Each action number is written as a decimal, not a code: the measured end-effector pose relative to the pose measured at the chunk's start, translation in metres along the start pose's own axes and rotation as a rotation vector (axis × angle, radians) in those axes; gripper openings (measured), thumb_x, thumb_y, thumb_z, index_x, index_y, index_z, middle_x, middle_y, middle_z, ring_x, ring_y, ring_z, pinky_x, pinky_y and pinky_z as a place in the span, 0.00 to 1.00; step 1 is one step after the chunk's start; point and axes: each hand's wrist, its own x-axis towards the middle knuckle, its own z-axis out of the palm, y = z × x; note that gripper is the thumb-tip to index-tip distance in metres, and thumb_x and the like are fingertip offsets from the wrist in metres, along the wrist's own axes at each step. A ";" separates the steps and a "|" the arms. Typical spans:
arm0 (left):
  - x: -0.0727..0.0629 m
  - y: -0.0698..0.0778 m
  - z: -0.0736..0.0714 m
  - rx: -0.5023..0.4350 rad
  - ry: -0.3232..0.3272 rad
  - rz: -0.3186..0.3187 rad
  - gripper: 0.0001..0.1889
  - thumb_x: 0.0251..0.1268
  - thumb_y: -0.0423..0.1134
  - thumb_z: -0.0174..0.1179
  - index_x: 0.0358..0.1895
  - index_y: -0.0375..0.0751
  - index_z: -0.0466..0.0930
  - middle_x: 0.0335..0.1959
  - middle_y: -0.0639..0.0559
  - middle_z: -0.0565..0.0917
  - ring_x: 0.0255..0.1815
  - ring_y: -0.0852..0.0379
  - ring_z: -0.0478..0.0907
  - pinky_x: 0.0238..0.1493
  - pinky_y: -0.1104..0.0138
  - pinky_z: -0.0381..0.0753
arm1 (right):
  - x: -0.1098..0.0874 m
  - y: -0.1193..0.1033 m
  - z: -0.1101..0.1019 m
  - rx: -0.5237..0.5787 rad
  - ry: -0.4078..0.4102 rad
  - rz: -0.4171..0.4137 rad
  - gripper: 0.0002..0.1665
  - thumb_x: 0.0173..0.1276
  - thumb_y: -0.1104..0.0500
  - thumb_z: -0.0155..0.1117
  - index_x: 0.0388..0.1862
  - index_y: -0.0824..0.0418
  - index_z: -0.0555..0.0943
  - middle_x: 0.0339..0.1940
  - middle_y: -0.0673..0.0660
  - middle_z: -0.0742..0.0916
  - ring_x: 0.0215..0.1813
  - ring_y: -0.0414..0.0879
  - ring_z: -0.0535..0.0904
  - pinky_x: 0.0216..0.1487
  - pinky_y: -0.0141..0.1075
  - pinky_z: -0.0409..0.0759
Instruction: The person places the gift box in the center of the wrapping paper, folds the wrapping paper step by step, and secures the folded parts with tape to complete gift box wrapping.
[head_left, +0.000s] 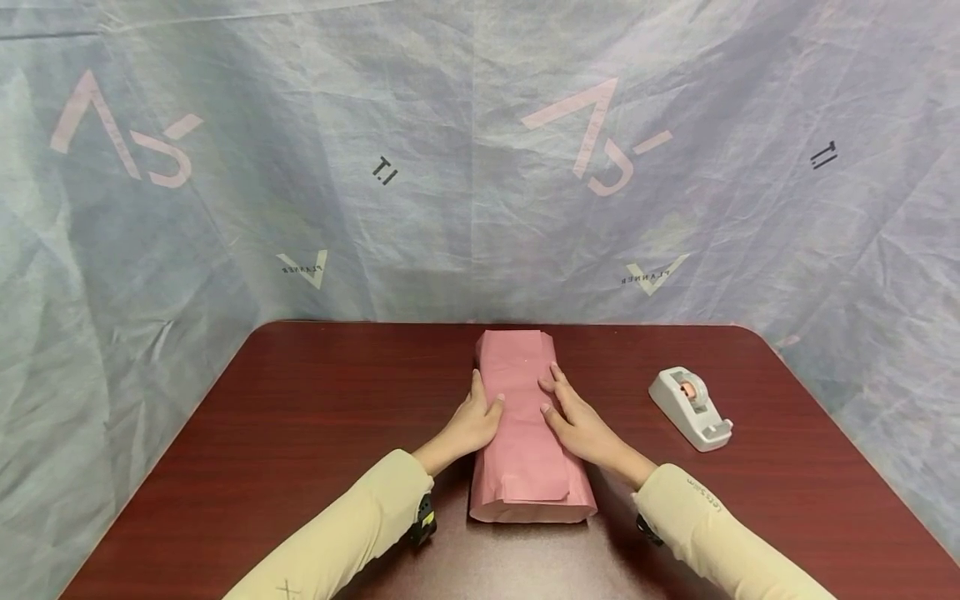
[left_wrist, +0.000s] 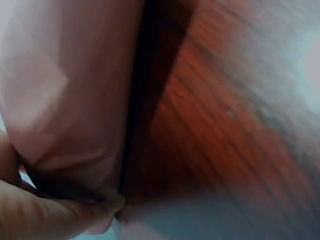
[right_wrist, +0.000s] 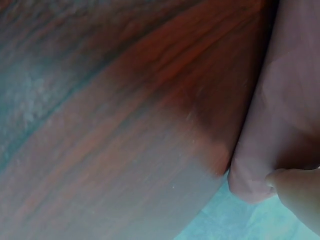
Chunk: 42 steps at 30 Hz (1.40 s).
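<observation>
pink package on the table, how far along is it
Done: the pink package looks folded over on top. In hand: left hand and right hand touch its long sides. Remaining, perhaps: securing the folds; I can't make out tape, and the tape dispenser stands untouched, off to the right.

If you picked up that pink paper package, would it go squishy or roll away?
The pink paper package probably won't roll, as it lies long and flattish on the table. It may crumple when squeezed, since its surface looks thin and creased.
</observation>
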 end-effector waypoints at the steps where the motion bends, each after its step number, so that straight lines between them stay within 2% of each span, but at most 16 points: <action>1: 0.000 -0.001 0.000 -0.003 -0.001 0.000 0.37 0.70 0.44 0.41 0.70 0.26 0.34 0.71 0.29 0.46 0.71 0.40 0.51 0.68 0.53 0.54 | 0.000 0.000 0.000 -0.001 -0.003 0.009 0.28 0.69 0.62 0.49 0.66 0.70 0.60 0.73 0.68 0.53 0.73 0.61 0.48 0.66 0.57 0.54; 6: 0.000 -0.003 0.000 -0.037 -0.012 0.019 0.38 0.70 0.44 0.42 0.70 0.28 0.32 0.72 0.32 0.42 0.72 0.41 0.48 0.69 0.53 0.52 | 0.001 -0.001 -0.002 -0.018 -0.013 0.056 0.31 0.69 0.62 0.48 0.69 0.70 0.56 0.73 0.67 0.51 0.73 0.60 0.49 0.66 0.56 0.55; 12: 0.006 -0.007 -0.005 -0.035 -0.052 0.032 0.41 0.69 0.46 0.45 0.71 0.32 0.28 0.73 0.36 0.39 0.73 0.44 0.44 0.69 0.53 0.51 | 0.001 -0.002 -0.002 -0.038 -0.022 0.045 0.31 0.69 0.63 0.48 0.68 0.71 0.56 0.73 0.68 0.51 0.72 0.60 0.50 0.66 0.55 0.55; 16: 0.020 -0.009 -0.007 -0.067 -0.058 0.022 0.42 0.69 0.48 0.45 0.71 0.36 0.27 0.73 0.37 0.39 0.73 0.43 0.45 0.69 0.52 0.52 | 0.000 0.000 -0.002 -0.041 -0.021 0.038 0.31 0.70 0.62 0.49 0.68 0.71 0.56 0.73 0.68 0.51 0.72 0.60 0.50 0.66 0.55 0.55; 20: 0.037 -0.011 -0.008 -0.125 -0.050 -0.011 0.41 0.69 0.49 0.45 0.72 0.47 0.24 0.74 0.43 0.38 0.72 0.43 0.48 0.69 0.52 0.52 | 0.000 0.002 -0.001 -0.041 -0.017 0.031 0.31 0.70 0.62 0.49 0.68 0.72 0.56 0.73 0.68 0.51 0.72 0.60 0.50 0.66 0.55 0.55; 23: 0.047 -0.012 -0.010 -0.122 -0.030 0.011 0.39 0.69 0.48 0.45 0.73 0.52 0.28 0.75 0.46 0.39 0.73 0.45 0.45 0.69 0.51 0.50 | -0.001 0.001 -0.001 -0.037 -0.026 0.028 0.31 0.69 0.62 0.49 0.68 0.72 0.56 0.73 0.68 0.51 0.72 0.60 0.50 0.66 0.55 0.55; 27: 0.054 -0.013 -0.009 -0.128 -0.023 0.023 0.36 0.70 0.48 0.43 0.73 0.53 0.32 0.75 0.48 0.39 0.75 0.48 0.37 0.70 0.50 0.45 | -0.002 0.000 -0.001 -0.042 -0.032 0.029 0.31 0.69 0.62 0.48 0.69 0.71 0.55 0.73 0.68 0.51 0.72 0.60 0.50 0.66 0.55 0.56; 31: 0.052 -0.012 -0.004 -0.183 -0.013 -0.026 0.37 0.71 0.49 0.42 0.72 0.52 0.27 0.75 0.49 0.37 0.74 0.49 0.40 0.71 0.54 0.46 | -0.002 0.000 -0.001 -0.048 -0.033 0.038 0.31 0.70 0.62 0.48 0.69 0.71 0.55 0.73 0.68 0.50 0.72 0.60 0.50 0.66 0.55 0.55; 35: 0.042 -0.010 -0.001 -0.183 0.003 -0.038 0.40 0.70 0.48 0.43 0.72 0.47 0.25 0.74 0.44 0.37 0.74 0.46 0.42 0.70 0.53 0.48 | 0.000 -0.001 -0.001 -0.039 -0.044 0.041 0.32 0.70 0.63 0.46 0.69 0.72 0.53 0.73 0.68 0.49 0.73 0.61 0.48 0.66 0.55 0.54; 42: 0.020 -0.007 -0.003 -0.190 -0.072 -0.023 0.48 0.64 0.48 0.52 0.71 0.41 0.24 0.74 0.38 0.37 0.74 0.44 0.39 0.70 0.50 0.46 | 0.000 -0.003 -0.001 -0.037 -0.067 0.064 0.33 0.72 0.62 0.43 0.70 0.72 0.47 0.74 0.68 0.46 0.73 0.61 0.46 0.67 0.55 0.52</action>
